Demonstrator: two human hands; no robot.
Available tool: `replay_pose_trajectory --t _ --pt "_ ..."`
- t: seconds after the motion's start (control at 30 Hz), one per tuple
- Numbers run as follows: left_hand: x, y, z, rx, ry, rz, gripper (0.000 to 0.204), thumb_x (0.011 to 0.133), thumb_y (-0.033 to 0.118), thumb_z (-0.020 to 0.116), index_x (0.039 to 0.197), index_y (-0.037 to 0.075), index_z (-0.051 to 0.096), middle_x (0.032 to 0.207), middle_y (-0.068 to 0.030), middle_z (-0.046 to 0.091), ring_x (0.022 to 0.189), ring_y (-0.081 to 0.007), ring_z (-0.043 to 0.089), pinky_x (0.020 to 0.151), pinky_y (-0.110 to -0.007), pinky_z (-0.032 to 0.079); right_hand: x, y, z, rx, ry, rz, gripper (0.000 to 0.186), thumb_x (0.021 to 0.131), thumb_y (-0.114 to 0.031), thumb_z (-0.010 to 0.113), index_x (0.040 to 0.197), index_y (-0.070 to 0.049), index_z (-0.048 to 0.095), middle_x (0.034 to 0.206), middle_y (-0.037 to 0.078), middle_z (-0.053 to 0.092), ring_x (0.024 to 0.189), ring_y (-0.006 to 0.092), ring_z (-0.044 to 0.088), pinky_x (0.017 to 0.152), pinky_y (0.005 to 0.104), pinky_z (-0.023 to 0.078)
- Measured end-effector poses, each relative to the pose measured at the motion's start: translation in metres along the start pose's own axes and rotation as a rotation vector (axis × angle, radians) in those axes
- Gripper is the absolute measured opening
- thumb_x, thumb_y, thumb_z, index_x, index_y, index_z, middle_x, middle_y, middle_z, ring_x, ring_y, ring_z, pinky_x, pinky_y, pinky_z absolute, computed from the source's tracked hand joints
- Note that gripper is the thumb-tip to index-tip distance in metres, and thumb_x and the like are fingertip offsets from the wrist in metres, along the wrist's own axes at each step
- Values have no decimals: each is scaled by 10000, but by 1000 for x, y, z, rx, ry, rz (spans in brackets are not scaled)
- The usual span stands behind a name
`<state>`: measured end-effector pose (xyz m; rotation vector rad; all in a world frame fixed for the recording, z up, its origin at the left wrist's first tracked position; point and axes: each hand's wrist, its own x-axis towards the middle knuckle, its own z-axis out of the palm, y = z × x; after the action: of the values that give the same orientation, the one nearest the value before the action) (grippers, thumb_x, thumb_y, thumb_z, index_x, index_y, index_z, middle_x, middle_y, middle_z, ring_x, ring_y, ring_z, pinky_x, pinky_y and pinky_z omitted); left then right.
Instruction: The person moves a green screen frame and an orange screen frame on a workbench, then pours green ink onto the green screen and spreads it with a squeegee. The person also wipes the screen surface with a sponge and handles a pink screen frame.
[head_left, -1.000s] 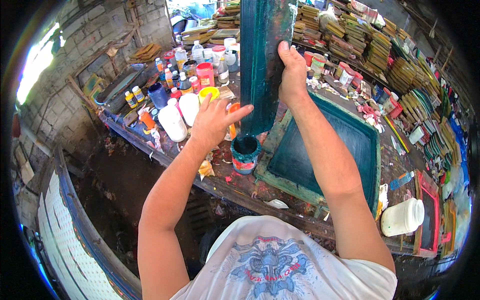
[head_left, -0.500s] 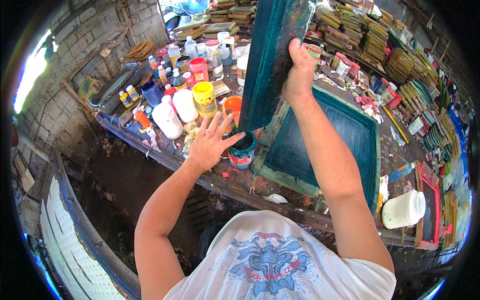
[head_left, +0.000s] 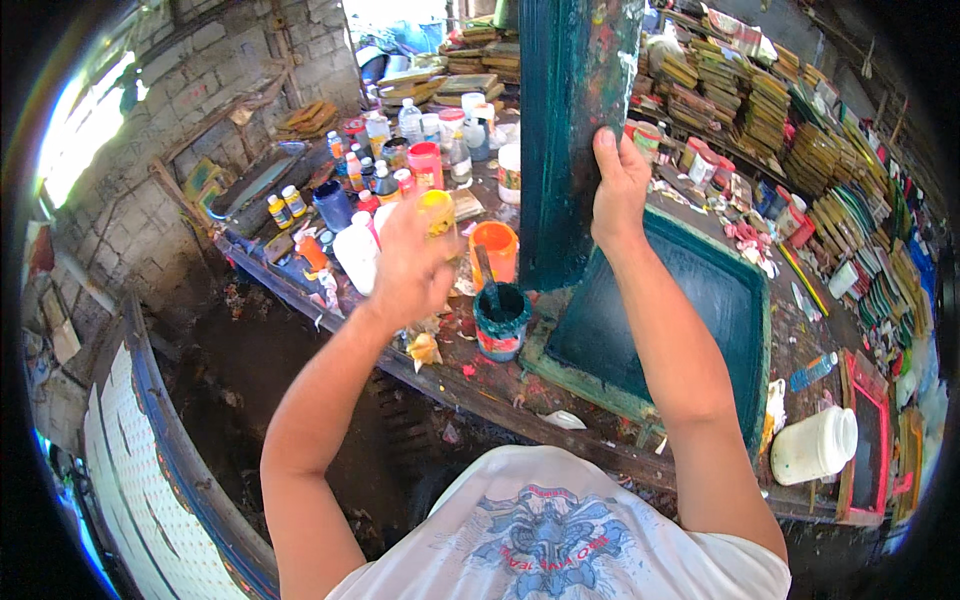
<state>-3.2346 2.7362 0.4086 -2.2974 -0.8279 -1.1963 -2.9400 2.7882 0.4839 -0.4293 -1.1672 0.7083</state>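
My right hand (head_left: pixel 620 185) grips the side of a tall, upright board (head_left: pixel 560 120) coated in dark green, its bottom beside a can of dark green ink (head_left: pixel 503 333) with a paddle (head_left: pixel 487 272) standing in it. My left hand (head_left: pixel 412 270) is motion-blurred near the bottles, left of an orange pot (head_left: pixel 503 250); its fingers are smeared. A screen frame (head_left: pixel 640 305) with dark green coating lies on the table under my right forearm.
Many bottles and tubs (head_left: pixel 425 163) crowd the cluttered table (head_left: pixel 262 275). Stacked wooden frames (head_left: pixel 760 110) line the back and right. A white jug (head_left: pixel 808 445) and pink-edged frame (head_left: pixel 872 440) sit at the near right. A white perforated panel (head_left: pixel 120 440) stands at lower left.
The board has shifted right with my right hand, uncovering the orange pot and the paddle in the can. My left hand has moved away from the board, leftward, and is now blurred.
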Motion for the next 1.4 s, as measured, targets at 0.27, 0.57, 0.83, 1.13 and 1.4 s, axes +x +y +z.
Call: replay_pose_trajectory --t 0.27,0.57,0.83,1.13,1.4 --pt "245 -22 -143 366 476 132 569 1161 472 476 1539 82 649 1658 -221 524 1551 -431 420 1309 -525 262 -11 -11 13 -125 -117 -108 268 1145 -264 689 1226 -19 760 1024 -37 738 868 39 595 758 244 482" --pt "248 0 -156 -896 479 -250 679 1213 552 379 1334 -19 725 1236 -71 745 1183 -162 650 1126 -343 447 -19 -17 42 -50 -175 -78 316 1155 -302 673 1251 -12 755 1085 -27 750 943 53 616 841 252 494" --pt "192 -1 -63 -1077 134 -224 717 1161 557 377 1598 22 570 1720 -132 487 1574 -330 427 1350 -453 199 2 -16 30 17 -58 -66 332 1155 -314 669 1238 -7 765 1078 -12 767 927 69 651 825 265 526" --pt "67 35 6 -1178 -136 -452 947 1084 656 461 1713 -40 329 1781 -195 338 1635 -310 351 1353 -480 220 11 -14 26 82 1 -56 338 1147 -339 683 1202 -19 774 1081 -2 775 917 82 660 838 267 527" --pt "-55 15 65 -944 -357 -433 680 982 448 640 1604 172 614 1865 -190 157 1715 -408 138 1377 -565 88 2 -10 27 55 71 -19 326 1138 -348 700 1176 -35 784 1048 -15 772 890 76 654 811 276 529"
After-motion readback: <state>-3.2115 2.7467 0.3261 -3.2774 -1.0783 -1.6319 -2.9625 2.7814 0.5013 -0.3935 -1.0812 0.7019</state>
